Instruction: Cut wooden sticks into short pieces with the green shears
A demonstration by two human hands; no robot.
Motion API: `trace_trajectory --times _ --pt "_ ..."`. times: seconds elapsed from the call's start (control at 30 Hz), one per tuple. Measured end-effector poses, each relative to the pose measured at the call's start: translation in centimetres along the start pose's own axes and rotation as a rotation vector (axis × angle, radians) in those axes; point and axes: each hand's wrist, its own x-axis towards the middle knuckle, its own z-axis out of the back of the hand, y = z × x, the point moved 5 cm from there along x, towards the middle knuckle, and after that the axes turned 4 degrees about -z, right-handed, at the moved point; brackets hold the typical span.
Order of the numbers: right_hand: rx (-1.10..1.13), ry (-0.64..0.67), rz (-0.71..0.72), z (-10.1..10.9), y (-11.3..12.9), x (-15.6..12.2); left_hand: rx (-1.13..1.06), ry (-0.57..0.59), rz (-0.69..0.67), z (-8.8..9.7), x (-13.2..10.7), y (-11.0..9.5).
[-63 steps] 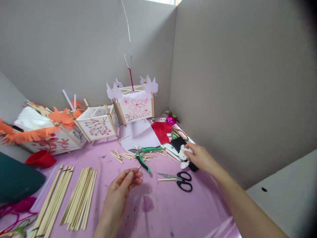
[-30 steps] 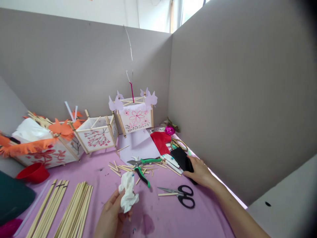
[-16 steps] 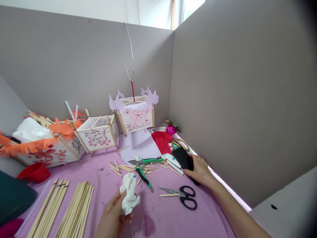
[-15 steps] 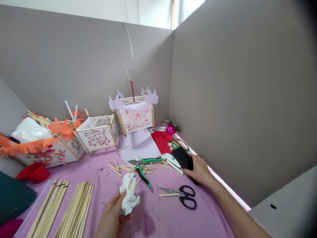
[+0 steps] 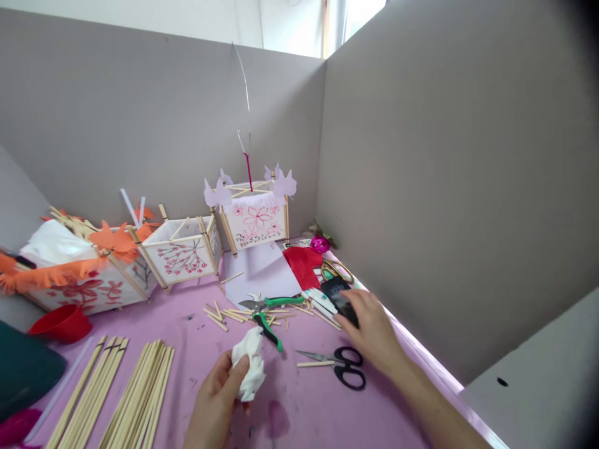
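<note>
Crumpled white tissue (image 5: 253, 365) is pinched between the thumb and fingers of my left hand (image 5: 219, 390), held above the cloth in front of me. My right hand (image 5: 374, 324) reaches over the near end of a black phone (image 5: 337, 293) lying at the right edge of the table. Its thumb and fingers are apart over the phone, whose screen is lit with the time; whether they touch it I cannot tell. Black-handled scissors (image 5: 349, 368) lie just left of my right wrist, beside a short stick (image 5: 314, 364). Green-handled pruning shears (image 5: 267, 308) lie open beyond the tissue.
Bundles of wooden sticks (image 5: 140, 393) lie at the left near a red cup (image 5: 63, 324). Paper lanterns (image 5: 259, 218) on stick frames line the back. Markers (image 5: 322, 305), red paper (image 5: 303, 265) and gold-handled scissors (image 5: 339, 270) crowd the right. Grey partitions (image 5: 421, 156) enclose the table.
My right hand has loosened from the phone's edge and shifted over its near end. The dark screen has lit up. My left hand still holds the tissue, slightly turned.
</note>
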Motion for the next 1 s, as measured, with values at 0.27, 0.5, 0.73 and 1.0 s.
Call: trace_trajectory --times 0.27,0.5,0.73,1.0 --pt "0.485 0.368 0.296 -2.1 13.2 -5.8 0.122 0.297 -0.011 -2.6 -0.4 1.6" --pt "0.075 0.012 -0.044 0.9 3.2 0.1 0.326 0.432 -0.071 -2.4 -1.5 0.1" --pt "-0.102 0.053 -0.176 -0.9 -2.4 7.5 0.46 0.293 -0.143 -0.5 -2.3 -1.9" --pt "-0.112 0.057 -0.073 0.7 -0.4 8.7 0.523 0.213 -0.196 3.5 -3.7 -2.6"
